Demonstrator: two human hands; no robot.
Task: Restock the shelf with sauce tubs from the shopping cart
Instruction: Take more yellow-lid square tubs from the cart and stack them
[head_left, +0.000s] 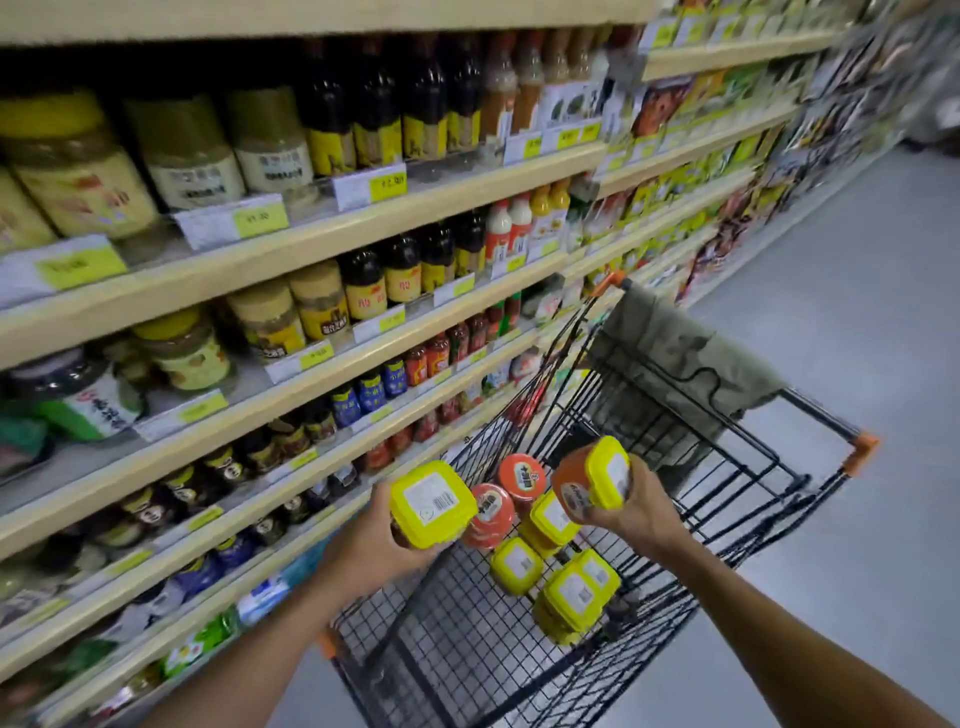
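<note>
Yellow-lidded sauce tub (434, 503) sits in the left hand (371, 545) at lower centre of the head view, fingers curled round its body. Right hand (641, 512) grips a second tub (597, 478), tilted, just to the right. Both are held above the cart (467, 649), where more tubs (576, 590) lie loose. Step judged in hand: lifting stock out. Next move calls for carrying both to the shelf (311, 244) at frame left; the matching slot cannot be identified.

Grocery store aisle.
Long tiered shelves (311, 244) of bottled and jarred sauces, yellow price tags (260, 218) on shelf edges, black wire shopping cart (675, 467) on grey floor (857, 312).
</note>
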